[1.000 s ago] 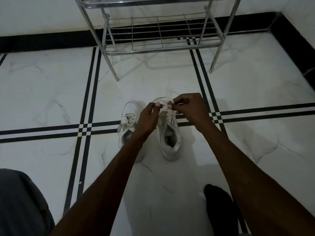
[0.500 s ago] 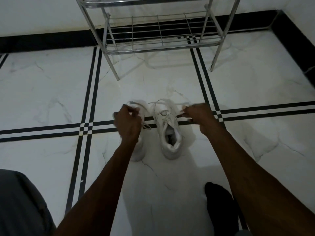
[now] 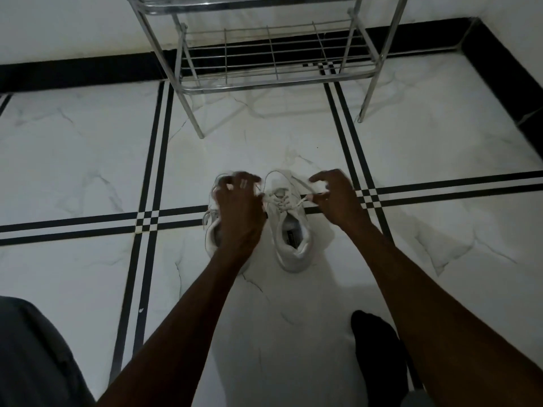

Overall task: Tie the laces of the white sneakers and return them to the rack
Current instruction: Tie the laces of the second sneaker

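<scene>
Two white sneakers stand side by side on the marble floor, toes toward the rack. The right sneaker [image 3: 293,236] is in plain view, with a lace [image 3: 299,202] running from its eyelets to each hand and a loose loop arching over its toe. My right hand [image 3: 335,201] pinches one lace end beside the shoe. My left hand [image 3: 238,210], blurred and with curled fingers, holds the other end and covers most of the left sneaker [image 3: 212,233]. The metal shoe rack [image 3: 276,83] stands just beyond, its lower shelf bare.
My foot in a black sock [image 3: 376,348] rests on the floor at the lower right, and my grey trouser knee [image 3: 32,348] is at the lower left. A black skirting [image 3: 73,71] lines the wall behind the rack and down the right side.
Both hands had pulled the lace ends wide apart; now they have come back in toward the right sneaker's toe, leaving a loose loop over it.
</scene>
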A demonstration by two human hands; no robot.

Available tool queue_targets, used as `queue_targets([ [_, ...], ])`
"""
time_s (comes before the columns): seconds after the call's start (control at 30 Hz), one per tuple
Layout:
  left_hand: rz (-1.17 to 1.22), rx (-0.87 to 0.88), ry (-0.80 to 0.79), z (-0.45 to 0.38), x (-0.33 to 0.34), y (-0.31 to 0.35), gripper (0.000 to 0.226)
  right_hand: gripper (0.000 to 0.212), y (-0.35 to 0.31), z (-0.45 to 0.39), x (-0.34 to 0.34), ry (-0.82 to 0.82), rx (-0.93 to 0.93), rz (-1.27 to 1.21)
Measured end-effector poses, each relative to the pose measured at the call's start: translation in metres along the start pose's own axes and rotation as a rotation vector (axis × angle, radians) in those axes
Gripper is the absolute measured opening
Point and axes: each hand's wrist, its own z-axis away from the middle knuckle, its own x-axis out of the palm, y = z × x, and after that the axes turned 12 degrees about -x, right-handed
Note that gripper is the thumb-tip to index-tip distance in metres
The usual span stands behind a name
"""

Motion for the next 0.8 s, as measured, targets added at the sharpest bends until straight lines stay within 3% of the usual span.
queue_targets([
  [0.07,-0.118,0.140,-0.228,0.005,0.014,0.006,0.034,0.026,0.001,0.002,0.006,-0.162,-0.159,0.027],
  [0.13,-0.195,0.157,-0.303,0.012,0.024,0.006,0.035,0.023,0.000,0.004,0.011,-0.249,-0.111,0.007],
  [0.4,-0.140,0.091,-0.308,0.000,0.019,-0.003,0.027,0.018,-0.003,0.007,0.004,-0.214,-0.003,-0.048],
  [0.6,-0.102,0.052,-0.315,0.000,0.021,-0.009,0.026,0.014,0.004,0.003,0.003,-0.244,0.098,-0.235],
  [0.8,0.035,-0.158,-0.386,0.000,0.026,-0.005,0.010,0.018,0.001,0.006,0.001,-0.223,0.261,-0.435],
])
